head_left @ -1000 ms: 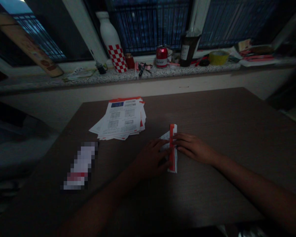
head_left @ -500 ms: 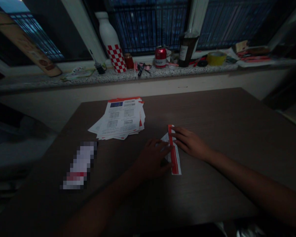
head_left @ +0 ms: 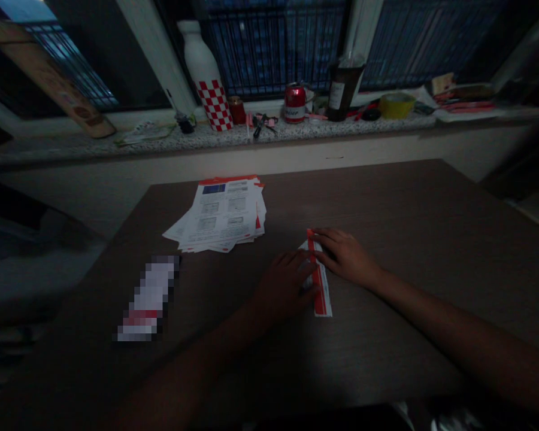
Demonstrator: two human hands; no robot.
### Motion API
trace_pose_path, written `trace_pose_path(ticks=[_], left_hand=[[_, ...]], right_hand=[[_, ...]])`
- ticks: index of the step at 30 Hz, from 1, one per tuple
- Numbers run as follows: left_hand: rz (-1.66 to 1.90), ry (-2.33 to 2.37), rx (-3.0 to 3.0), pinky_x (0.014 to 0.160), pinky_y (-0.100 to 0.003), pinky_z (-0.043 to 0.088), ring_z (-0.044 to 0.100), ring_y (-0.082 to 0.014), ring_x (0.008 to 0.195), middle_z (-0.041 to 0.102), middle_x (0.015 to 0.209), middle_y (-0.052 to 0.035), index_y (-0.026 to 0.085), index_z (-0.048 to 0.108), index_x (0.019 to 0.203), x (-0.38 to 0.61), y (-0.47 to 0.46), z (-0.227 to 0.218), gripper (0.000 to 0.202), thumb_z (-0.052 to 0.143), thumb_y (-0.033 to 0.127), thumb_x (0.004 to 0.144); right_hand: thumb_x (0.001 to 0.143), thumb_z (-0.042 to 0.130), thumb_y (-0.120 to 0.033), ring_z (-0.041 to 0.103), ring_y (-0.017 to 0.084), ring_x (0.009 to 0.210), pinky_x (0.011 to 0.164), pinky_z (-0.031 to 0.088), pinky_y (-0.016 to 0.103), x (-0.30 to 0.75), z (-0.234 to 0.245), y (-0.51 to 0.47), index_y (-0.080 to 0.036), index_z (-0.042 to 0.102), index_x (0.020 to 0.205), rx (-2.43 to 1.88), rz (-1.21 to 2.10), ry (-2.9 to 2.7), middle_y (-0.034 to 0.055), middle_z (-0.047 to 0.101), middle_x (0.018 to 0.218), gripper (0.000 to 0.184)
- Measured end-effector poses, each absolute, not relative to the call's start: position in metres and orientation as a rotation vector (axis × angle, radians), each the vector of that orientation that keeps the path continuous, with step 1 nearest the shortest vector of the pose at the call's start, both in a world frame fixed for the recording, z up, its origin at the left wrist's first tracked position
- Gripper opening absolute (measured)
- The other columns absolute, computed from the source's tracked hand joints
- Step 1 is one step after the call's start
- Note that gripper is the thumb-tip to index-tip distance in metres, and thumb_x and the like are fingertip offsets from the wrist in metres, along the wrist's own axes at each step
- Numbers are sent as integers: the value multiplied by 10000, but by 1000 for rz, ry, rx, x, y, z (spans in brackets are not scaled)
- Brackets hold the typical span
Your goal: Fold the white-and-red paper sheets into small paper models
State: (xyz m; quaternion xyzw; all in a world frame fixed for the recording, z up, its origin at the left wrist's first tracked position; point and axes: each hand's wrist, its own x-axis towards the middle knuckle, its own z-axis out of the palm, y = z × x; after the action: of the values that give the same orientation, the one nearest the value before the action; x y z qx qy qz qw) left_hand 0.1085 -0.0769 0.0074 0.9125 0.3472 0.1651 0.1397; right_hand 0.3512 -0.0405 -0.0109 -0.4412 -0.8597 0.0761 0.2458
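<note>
From the head camera, the person's left hand (head_left: 285, 284) and right hand (head_left: 344, 256) reach forward onto a dark wood-grain surface (head_left: 377, 203), forearms angled in from either side. Under both sets of fingers lies a narrow folded paper strip (head_left: 322, 296), white with a red band, running away from the person. The right hand's fingers (head_left: 327, 245) lie close together, narrow and almost flat, across the strip's far part. The left hand's fingers (head_left: 303, 263) curve over its near side, slightly spread. Both press down on the paper, though whether they pinch it cannot be told.

Just left of the fingers sits a stack of red-edged leaflets (head_left: 220, 215), with a blue panel and small print too dim to read. Farther left, well apart from the hands, lies a pixelated, blurred object (head_left: 148, 299).

Beyond the fingers, on a granite window sill (head_left: 197, 139), stand a white bottle with a red checkerboard base (head_left: 205, 78), a red can (head_left: 294, 103) whose white label's script is unreadable, a dark bottle with a white label (head_left: 341, 90), and a yellow tape roll (head_left: 396, 105).
</note>
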Motion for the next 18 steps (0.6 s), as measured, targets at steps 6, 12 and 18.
trace_pose_path(ticks=[6, 12, 18], left_hand=[[491, 1005, 2590, 1236, -499, 402, 516, -293, 1466, 554, 1597, -87, 243, 463, 1570, 107, -76, 7, 626, 675, 424, 1010], [477, 1017, 2595, 1234, -501, 413, 518, -308, 1465, 549, 1601, -108, 212, 490, 1558, 107, -76, 5, 613, 658, 431, 1011], [460, 1041, 2591, 1238, -490, 412, 517, -298, 1463, 546, 1608, -95, 207, 482, 1560, 108, -77, 9, 629, 670, 421, 999]], right_hand=[[1076, 589, -387, 604, 325, 1388, 1141, 509, 586, 352, -12, -38, -251, 598, 1500, -1190, 214, -2338, 124, 641, 1521, 446], [1080, 578, -349, 605, 318, 1396, 1137, 522, 585, 353, -12, -39, -260, 613, 1491, -1214, 201, -2345, 123, 647, 1512, 422], [1073, 593, -383, 617, 310, 1387, 1140, 532, 564, 352, -12, -39, -257, 615, 1487, -1214, 211, -2310, 118, 652, 1508, 434]])
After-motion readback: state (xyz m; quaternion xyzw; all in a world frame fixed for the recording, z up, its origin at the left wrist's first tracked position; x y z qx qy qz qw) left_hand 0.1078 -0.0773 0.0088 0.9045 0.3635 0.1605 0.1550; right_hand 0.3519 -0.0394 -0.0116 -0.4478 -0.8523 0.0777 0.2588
